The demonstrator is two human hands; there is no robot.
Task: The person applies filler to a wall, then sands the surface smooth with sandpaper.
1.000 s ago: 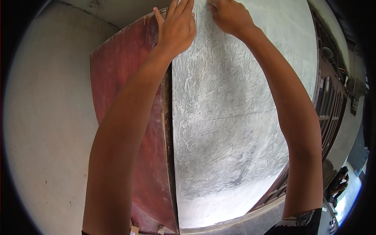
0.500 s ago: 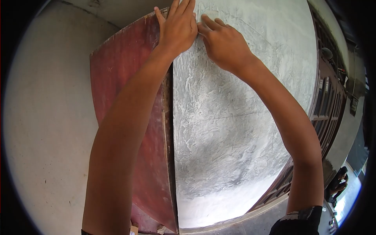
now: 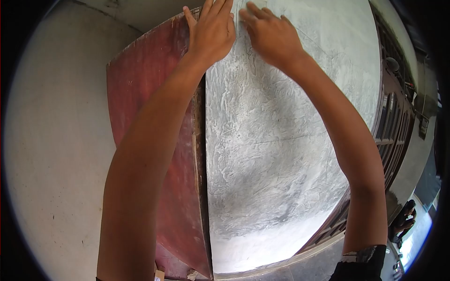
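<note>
Grip spread at left hand [image 3: 213, 35], unconfirmed at right hand [image 3: 276, 42]

The left grip is open: thumb out over the upper edge of the red panel [image 3: 140, 93], fingers slightly parted and running out of view at the top. The palm lies across the seam, at the border of the pale surface [image 3: 276, 154]. The right grip is bent and partly blurred, its fingertips near the top of that surface. Whether it pinches anything cannot be told.

The pale surface stands right of the red panel, its left edge along a dark gap [image 3: 203, 187]. Ridges and mottling cover much of it; a thin line crosses its middle.

Recommended practice, in this inspector's judgement: keep the left palm broad and flat so that the edge is steady; work the right hand in short, overlapping passes under even pressure; ease off near the gap, where a fingertip could catch. Check the ridged areas at a low angle to the light.

Beyond, a plain wall [image 3: 61, 131] stands to the left, and brown framed panes [image 3: 389, 117] to the right. Farther off, at lower right, a person [image 3: 406, 222] in dark clothing is visible, too small to tell what occupies them.
</note>
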